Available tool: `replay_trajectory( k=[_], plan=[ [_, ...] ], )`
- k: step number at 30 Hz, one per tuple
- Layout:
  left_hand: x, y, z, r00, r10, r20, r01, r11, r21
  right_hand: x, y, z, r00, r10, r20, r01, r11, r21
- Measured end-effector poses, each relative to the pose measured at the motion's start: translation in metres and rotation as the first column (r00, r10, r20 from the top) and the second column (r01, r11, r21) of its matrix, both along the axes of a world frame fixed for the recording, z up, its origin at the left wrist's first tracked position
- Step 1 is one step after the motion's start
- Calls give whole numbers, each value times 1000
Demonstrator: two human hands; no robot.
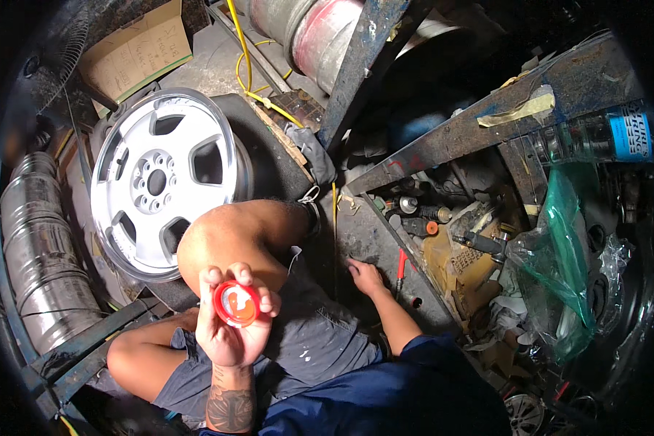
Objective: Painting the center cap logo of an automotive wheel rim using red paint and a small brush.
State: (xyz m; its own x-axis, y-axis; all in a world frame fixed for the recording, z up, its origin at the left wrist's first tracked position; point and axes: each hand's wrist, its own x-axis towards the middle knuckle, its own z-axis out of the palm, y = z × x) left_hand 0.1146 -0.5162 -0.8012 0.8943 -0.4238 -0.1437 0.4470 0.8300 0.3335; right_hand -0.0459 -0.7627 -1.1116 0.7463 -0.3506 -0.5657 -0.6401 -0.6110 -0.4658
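My left hand (234, 334) is raised over my lap, its fingers closed round the rim of a small round red lid (240, 304). The lid's inside faces up and shows white and orange-red patches. My right hand (365, 277) rests at the edge of a grey metal surface (356, 231), fingers stretched out, with nothing visible in them. A thin red-handled tool (401, 265) lies just right of that hand. Beyond my bent knee, a silver-white wheel rim (185, 196) leans tilted on a dark support.
Metal drums (47, 254) stand at the left. Steel beams (479, 120) cross the upper right. A yellow cable (241, 43) runs down from the top. Spray-type tools (479, 241), a green plastic bag (570, 254) and a bottle (596, 138) crowd the right. Cardboard (138, 54) lies at upper left.
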Motion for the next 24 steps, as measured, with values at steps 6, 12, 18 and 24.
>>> replay_trajectory(
  k=[6,12,18,24],
  plan=[
    [-10,23,-4,999,25,42,-28,998,58,33,-1,80,816,-548,186,481,820,310],
    [-9,31,-7,999,48,-21,-49,998,-37,70,41,263,849,-351,394,-22,723,691],
    [-10,30,-4,989,89,-114,-99,992,-80,86,57,274,734,-466,495,-107,641,760],
    [-18,42,-7,992,67,-104,-73,996,-56,89,67,263,638,-537,551,205,809,551]
  ],
)
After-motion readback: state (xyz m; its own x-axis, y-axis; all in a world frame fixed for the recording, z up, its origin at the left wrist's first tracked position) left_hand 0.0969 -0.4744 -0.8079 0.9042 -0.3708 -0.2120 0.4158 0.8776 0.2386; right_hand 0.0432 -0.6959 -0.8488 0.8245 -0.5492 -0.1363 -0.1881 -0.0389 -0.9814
